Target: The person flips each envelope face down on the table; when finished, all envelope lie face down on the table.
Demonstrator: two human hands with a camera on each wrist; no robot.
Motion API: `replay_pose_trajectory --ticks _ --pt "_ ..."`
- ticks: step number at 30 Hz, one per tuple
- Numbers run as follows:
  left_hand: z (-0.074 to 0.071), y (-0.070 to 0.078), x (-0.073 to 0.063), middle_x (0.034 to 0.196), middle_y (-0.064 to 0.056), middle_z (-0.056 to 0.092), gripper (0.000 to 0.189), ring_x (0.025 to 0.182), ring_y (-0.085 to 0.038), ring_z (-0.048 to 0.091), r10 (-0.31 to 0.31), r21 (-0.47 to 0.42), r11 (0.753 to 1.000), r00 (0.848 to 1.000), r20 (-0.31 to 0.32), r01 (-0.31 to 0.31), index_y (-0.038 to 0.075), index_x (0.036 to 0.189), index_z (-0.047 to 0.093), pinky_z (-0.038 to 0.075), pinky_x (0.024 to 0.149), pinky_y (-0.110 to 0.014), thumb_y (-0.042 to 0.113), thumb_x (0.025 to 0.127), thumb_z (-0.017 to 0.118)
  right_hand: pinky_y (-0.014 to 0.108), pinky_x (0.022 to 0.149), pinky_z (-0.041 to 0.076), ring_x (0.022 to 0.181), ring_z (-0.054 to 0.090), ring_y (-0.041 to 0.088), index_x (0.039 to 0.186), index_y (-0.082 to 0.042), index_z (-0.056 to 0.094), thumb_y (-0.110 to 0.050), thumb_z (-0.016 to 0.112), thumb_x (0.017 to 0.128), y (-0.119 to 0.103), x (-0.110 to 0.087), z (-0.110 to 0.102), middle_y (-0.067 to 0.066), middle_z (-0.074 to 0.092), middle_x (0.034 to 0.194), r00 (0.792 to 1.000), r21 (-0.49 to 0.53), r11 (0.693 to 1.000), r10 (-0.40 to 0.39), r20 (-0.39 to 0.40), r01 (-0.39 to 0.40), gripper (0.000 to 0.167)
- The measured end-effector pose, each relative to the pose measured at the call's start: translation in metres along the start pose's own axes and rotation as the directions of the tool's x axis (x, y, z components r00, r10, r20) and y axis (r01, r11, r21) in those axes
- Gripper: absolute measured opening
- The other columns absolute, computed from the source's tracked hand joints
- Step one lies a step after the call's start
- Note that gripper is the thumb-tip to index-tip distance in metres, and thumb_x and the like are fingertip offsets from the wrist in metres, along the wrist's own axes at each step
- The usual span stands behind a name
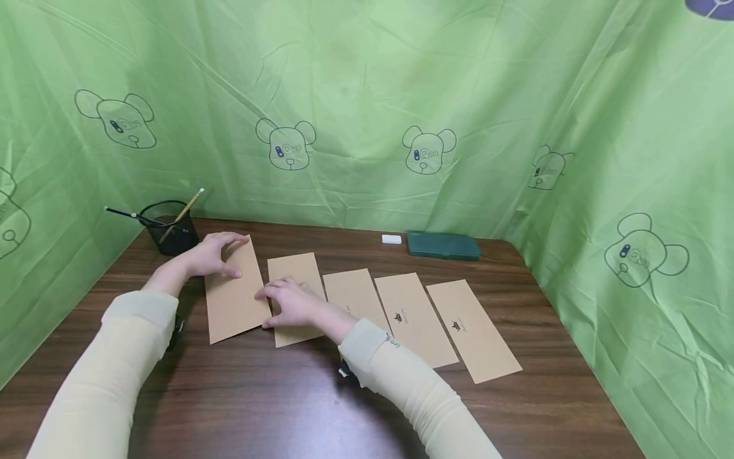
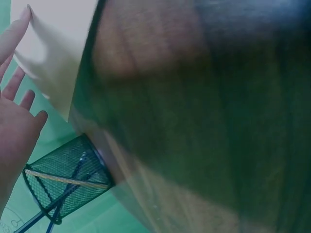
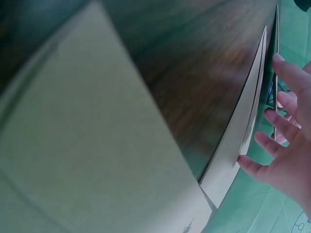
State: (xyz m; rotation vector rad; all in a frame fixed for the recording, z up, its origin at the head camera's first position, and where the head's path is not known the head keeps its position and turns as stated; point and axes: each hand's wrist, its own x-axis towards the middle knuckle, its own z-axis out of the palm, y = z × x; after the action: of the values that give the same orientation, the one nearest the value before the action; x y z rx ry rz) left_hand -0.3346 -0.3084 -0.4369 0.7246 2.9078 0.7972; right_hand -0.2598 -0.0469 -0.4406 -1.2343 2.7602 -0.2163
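Observation:
A plain brown paper envelope (image 1: pixel 235 306) at the far left is tilted up from the table, between both hands. My left hand (image 1: pixel 211 254) holds its upper left part, thumb on the face and a finger at the top corner. My right hand (image 1: pixel 292 303) pinches its right edge, the other fingers spread. That envelope shows nearly edge-on in the right wrist view. Beneath the right hand lies a second brown envelope (image 1: pixel 295 271), partly covered. Three more lie to the right: one (image 1: pixel 355 290) partly behind my right forearm, another (image 1: pixel 410 299), and the last (image 1: pixel 473 331).
A black mesh pen cup (image 1: pixel 172 233) with pencils stands at the back left, close to the left hand. At the back are a white eraser (image 1: pixel 392 240) and a dark green flat case (image 1: pixel 443 245). Green printed cloth (image 1: pixel 355 95) encloses the wooden table (image 1: pixel 275 408).

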Motion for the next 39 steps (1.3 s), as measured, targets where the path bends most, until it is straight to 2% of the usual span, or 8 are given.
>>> replay_pose_trajectory --ticks 3,11,16,23,27,33,39 --pt "0.005 -0.002 -0.002 0.143 -0.022 0.038 0.089 0.131 -0.05 0.02 -0.03 -0.014 0.999 1.0 0.007 0.031 0.003 0.14 0.042 0.014 0.103 -0.065 0.034 0.068 0.084 0.04 0.096 0.041 0.131 0.037 0.012 0.133 -0.032 0.05 -0.052 0.07 0.078 0.002 0.001 0.002 -0.013 0.046 0.14 1.0 -0.003 1.0 0.003 0.012 -0.003 0.062" --pt "0.016 -0.012 0.0 0.139 -0.025 0.04 0.08 0.129 -0.05 0.022 -0.023 -0.042 0.999 1.0 0.01 0.023 0.0 0.135 0.046 0.016 0.103 -0.064 0.029 0.07 0.083 0.038 0.101 0.039 0.133 0.036 0.013 0.134 -0.032 0.05 -0.054 0.068 0.08 0.005 0.003 0.006 -0.012 0.044 0.143 0.999 -0.021 1.0 -0.015 0.038 0.015 0.061" --pt "0.019 -0.015 0.0 0.138 -0.027 0.041 0.077 0.13 -0.05 0.025 -0.018 -0.06 0.998 0.999 0.035 0.02 -0.003 0.133 0.045 0.017 0.103 -0.065 0.027 0.072 0.082 0.037 0.102 0.037 0.134 0.035 0.013 0.135 -0.034 0.049 -0.055 0.065 0.081 0.005 0.002 0.007 -0.01 0.042 0.144 0.998 -0.037 0.999 -0.021 0.051 0.023 0.06" --pt "0.02 -0.016 0.001 0.139 -0.027 0.041 0.078 0.13 -0.046 0.031 -0.01 -0.078 0.997 0.998 0.059 0.015 -0.004 0.135 0.044 0.025 0.104 -0.061 0.027 0.074 0.08 0.038 0.104 0.035 0.136 0.031 0.013 0.137 -0.036 0.046 -0.059 0.061 0.083 0.009 0.0 0.005 -0.009 0.036 0.148 0.994 -0.065 0.996 -0.049 0.093 0.055 0.061" --pt "0.02 -0.017 0.002 0.14 -0.027 0.04 0.077 0.131 -0.047 0.03 -0.022 -0.078 0.997 0.996 0.087 0.029 -0.004 0.136 0.043 0.024 0.104 -0.061 0.027 0.075 0.079 0.04 0.106 0.033 0.138 0.028 0.014 0.139 -0.037 0.043 -0.061 0.06 0.082 0.011 0.0 0.005 -0.009 0.033 0.15 0.99 -0.067 0.995 -0.067 0.121 0.075 0.065" --pt "0.017 -0.011 0.003 0.142 -0.028 0.037 0.075 0.132 -0.048 0.028 -0.035 -0.058 0.997 0.993 0.11 0.042 -0.003 0.136 0.043 0.023 0.104 -0.063 0.024 0.076 0.079 0.042 0.109 0.03 0.14 0.026 0.015 0.141 -0.034 0.041 -0.06 0.06 0.082 0.015 -0.002 0.003 -0.007 0.031 0.152 0.985 -0.047 0.992 -0.111 0.131 0.118 0.067" --pt "0.014 0.0 0.007 0.141 -0.029 0.038 0.081 0.131 -0.048 0.03 -0.035 -0.031 0.999 0.997 0.072 0.038 -0.004 0.138 0.041 0.025 0.104 -0.061 0.026 0.074 0.081 0.041 0.115 0.019 0.14 0.028 0.021 0.142 -0.023 0.042 -0.054 0.066 0.081 0.022 -0.011 -0.009 0.002 0.034 0.151 0.975 -0.035 0.977 -0.206 0.079 0.21 0.073"
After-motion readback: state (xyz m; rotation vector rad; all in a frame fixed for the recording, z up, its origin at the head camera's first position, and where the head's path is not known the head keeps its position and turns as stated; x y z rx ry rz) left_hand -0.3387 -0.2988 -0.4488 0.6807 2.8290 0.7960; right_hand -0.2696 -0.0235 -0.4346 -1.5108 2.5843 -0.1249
